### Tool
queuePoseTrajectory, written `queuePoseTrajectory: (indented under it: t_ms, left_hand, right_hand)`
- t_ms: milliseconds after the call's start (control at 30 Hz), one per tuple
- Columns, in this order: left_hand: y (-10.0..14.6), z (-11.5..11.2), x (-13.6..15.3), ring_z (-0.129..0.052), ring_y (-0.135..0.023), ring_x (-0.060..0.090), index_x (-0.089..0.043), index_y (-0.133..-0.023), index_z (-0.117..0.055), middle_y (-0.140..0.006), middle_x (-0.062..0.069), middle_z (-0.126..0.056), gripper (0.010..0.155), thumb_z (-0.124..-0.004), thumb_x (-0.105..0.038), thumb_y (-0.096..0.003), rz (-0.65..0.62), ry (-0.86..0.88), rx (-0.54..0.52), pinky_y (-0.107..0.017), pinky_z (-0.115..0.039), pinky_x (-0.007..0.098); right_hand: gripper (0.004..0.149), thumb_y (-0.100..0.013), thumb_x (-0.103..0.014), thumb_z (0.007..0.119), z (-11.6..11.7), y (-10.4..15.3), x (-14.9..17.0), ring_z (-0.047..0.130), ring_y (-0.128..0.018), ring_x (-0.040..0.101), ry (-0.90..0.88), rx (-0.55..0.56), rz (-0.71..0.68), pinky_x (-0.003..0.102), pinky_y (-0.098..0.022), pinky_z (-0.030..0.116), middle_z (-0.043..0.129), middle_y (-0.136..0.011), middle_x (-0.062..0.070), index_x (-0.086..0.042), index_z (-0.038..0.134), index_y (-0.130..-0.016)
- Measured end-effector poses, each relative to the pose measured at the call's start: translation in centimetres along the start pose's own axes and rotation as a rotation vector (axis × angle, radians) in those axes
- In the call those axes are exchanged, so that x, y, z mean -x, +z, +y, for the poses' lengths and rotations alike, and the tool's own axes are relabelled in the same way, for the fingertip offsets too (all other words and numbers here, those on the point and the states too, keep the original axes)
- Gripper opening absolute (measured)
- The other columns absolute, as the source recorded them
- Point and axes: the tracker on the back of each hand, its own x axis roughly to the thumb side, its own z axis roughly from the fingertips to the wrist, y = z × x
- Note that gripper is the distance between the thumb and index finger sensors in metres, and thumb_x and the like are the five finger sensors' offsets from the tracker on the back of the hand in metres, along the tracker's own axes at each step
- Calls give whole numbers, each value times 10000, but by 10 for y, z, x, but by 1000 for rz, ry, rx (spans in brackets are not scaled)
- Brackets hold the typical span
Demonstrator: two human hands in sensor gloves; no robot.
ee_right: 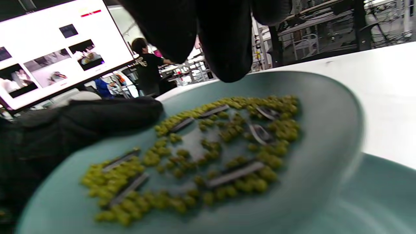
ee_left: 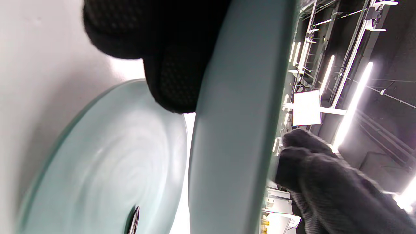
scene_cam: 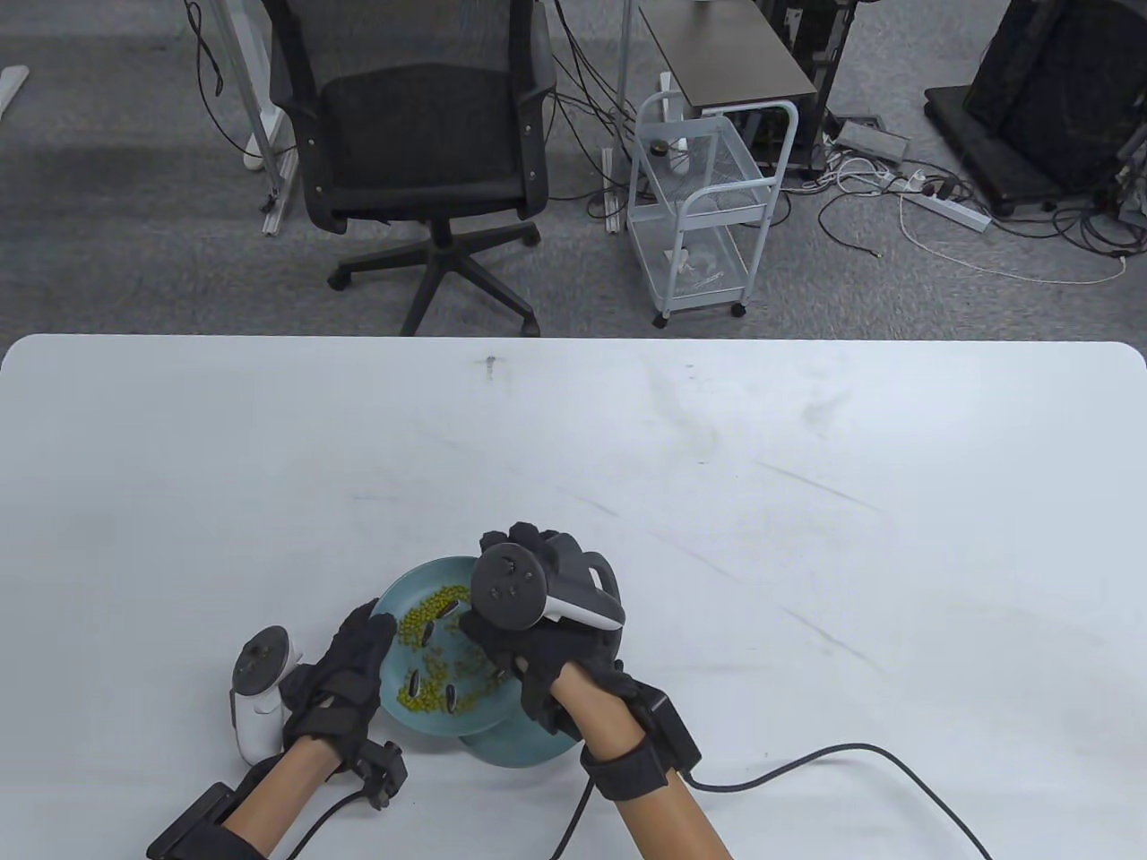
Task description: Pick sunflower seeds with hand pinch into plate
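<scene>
Several sunflower seeds lie among green beans in the upper plate, tilted above a second plate. Left hand grips its rim. Right hand hovers over it; finger spread cannot be told.

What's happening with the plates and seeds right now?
The left hand holds the upper plate tilted by its rim, above a second plate on the table. That plate carries green beans mixed with striped sunflower seeds. The right hand hovers over the mix, fingertips just above it.
</scene>
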Motion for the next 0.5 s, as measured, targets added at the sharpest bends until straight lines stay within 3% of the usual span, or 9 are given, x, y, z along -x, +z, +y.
queuePoseTrajectory:
  t_ms: [200,500]
  left_hand:
    - [-1,-3,0,-1009,-474,201,-210,-1038,-394,-823,77,-831,499,-561,-439,-628,-4,-2,2,-355,-829,344]
    - [1,-7,-3,-1019,-441,217,-174,-1021,-411,-796,105,-844,500,-580,-412,-615,-27,-36,-20,-344,-845,348]
  right_hand:
    - [397,-536,-231,877,13,-2,13,320,-942,692,70,-51,71,797,-628,250,469,-1082,399,102,914,-748]
    - [391,-491,-216,938,21,-1,7,396,-948,675,123,-52,69,795,-635,307,540,-1072,371,97,922,-726]
